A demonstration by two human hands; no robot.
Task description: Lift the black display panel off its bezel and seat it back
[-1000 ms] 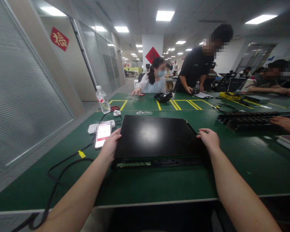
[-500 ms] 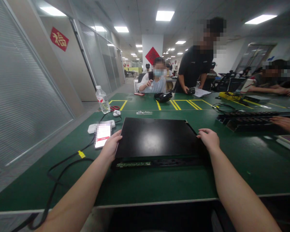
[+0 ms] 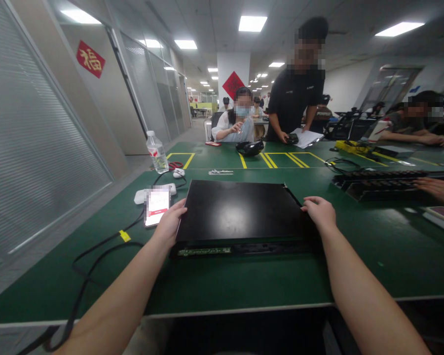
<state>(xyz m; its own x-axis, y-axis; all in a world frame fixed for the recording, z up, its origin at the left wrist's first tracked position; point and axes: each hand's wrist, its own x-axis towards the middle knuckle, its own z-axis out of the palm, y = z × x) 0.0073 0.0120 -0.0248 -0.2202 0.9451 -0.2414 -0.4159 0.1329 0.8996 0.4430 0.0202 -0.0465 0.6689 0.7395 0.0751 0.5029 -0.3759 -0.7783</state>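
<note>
A black rectangular panel (image 3: 237,209) with a smooth, glossy top lies level in front of me. Along its near side, a lower dark strip shows a green circuit board (image 3: 205,251); what else lies under the panel is hidden. My left hand (image 3: 173,219) grips the panel's left edge, thumb on top and the other fingers mostly out of sight. At the opposite edge, my right hand (image 3: 321,212) is closed on the panel with thumb and fingertips. A lit phone (image 3: 158,207) lies just left of my left hand.
On the green table (image 3: 244,291) stand a water bottle (image 3: 157,153), red scissors (image 3: 175,165) and a white mouse (image 3: 178,173). Black cables (image 3: 92,254) run at left. Dark slotted rails (image 3: 385,185) lie right, near another person's hand (image 3: 438,190). People sit and stand across the table.
Both my hands and the black panel stay where they were. Across the table, the standing person has shifted left and straightened up, and the papers by their hand are tilted.
</note>
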